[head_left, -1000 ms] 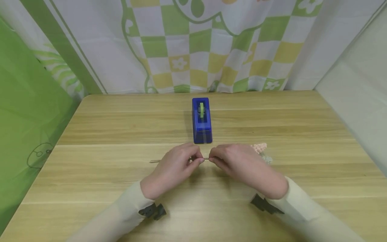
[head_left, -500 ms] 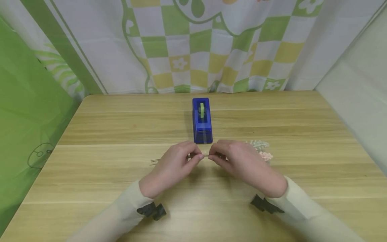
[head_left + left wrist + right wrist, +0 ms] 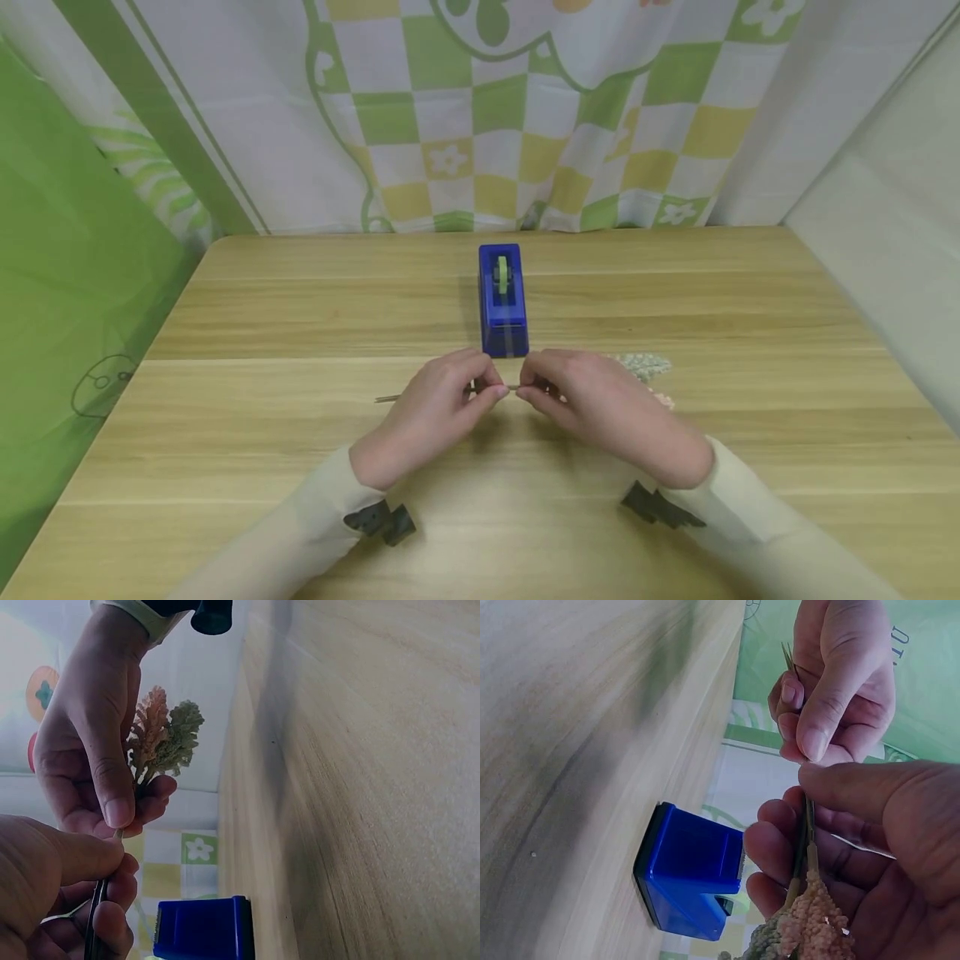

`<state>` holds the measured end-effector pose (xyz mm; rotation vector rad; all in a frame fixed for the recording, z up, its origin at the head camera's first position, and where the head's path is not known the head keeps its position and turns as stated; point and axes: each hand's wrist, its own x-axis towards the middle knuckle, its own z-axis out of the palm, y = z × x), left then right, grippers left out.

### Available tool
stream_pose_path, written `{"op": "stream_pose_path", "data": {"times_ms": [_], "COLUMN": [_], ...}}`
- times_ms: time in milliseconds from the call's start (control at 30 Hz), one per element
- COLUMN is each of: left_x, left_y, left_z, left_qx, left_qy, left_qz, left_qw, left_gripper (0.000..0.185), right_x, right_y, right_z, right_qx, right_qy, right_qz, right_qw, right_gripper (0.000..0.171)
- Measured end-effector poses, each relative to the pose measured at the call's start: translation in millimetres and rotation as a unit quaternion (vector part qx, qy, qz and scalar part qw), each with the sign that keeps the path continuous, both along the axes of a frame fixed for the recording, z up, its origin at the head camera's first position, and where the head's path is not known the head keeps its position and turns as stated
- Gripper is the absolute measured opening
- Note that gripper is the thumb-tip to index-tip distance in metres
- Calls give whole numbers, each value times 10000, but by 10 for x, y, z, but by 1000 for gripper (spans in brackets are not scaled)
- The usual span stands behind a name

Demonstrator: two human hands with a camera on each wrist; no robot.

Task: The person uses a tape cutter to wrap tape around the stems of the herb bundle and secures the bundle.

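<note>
Two artificial flower sprigs lie side by side between the hands, held above the table. One has a pink flower head (image 3: 817,919), the other a grey-green flower head (image 3: 184,735). My left hand (image 3: 438,400) pinches the thin stems (image 3: 387,399) between thumb and fingers, their ends poking out to the left. Close beside it, my right hand (image 3: 607,404) pinches the same stems nearer the flower heads, which stick out past its far side. Only a short bit of stem shows between the fingertips in the head view; the palms hide the rest.
Just beyond the hands stands a blue tape dispenser (image 3: 504,310) with a roll of tape in it. The wooden table (image 3: 300,317) ends at a checked curtain (image 3: 495,100) behind. Green cloth (image 3: 67,250) hangs at the left, a pale wall (image 3: 900,233) at the right.
The flower heads have swapped places: pink was on the far side, now grey-green is, with pink mostly behind the right hand. The stems have turned between the fingers; both hands stay nearly in place.
</note>
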<state>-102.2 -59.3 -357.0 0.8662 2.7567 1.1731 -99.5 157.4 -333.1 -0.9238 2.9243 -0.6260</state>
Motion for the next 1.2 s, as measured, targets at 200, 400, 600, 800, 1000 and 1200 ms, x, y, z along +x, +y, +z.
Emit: {"op": "stream_pose_path", "data": {"times_ms": [200, 400, 600, 800, 1000, 1200], "left_x": [-7, -22, -31, -40, -51, -64], "left_y": [6, 2, 6, 10, 7, -2], "left_z": [7, 15, 24, 3, -21, -37], "left_qx": [-23, -120, -288, -271, -185, -142], "left_qy": [-2, -222, -390, -396, -267, -105], "left_qz": [-14, 2, 22, -5, -33, -51], "left_qw": [10000, 9997, 9988, 9989, 9995, 9998], "left_gripper": [8, 10, 18, 15, 12, 10], "right_x": [-11, -21, -17, -8, -4, -21], "right_y": [-4, -8, -9, -4, -3, -3], "right_z": [1, -3, -19, -33, -38, -34], "right_qx": [54, 47, 150, 136, 190, 228], "right_qy": [219, 246, 255, 192, 98, 193], "right_qz": [19, 8, -38, 1, -44, 50], "right_qw": [9997, 9997, 9996, 9997, 9998, 9995], "right_gripper": [8, 10, 11, 13, 10, 8]}}
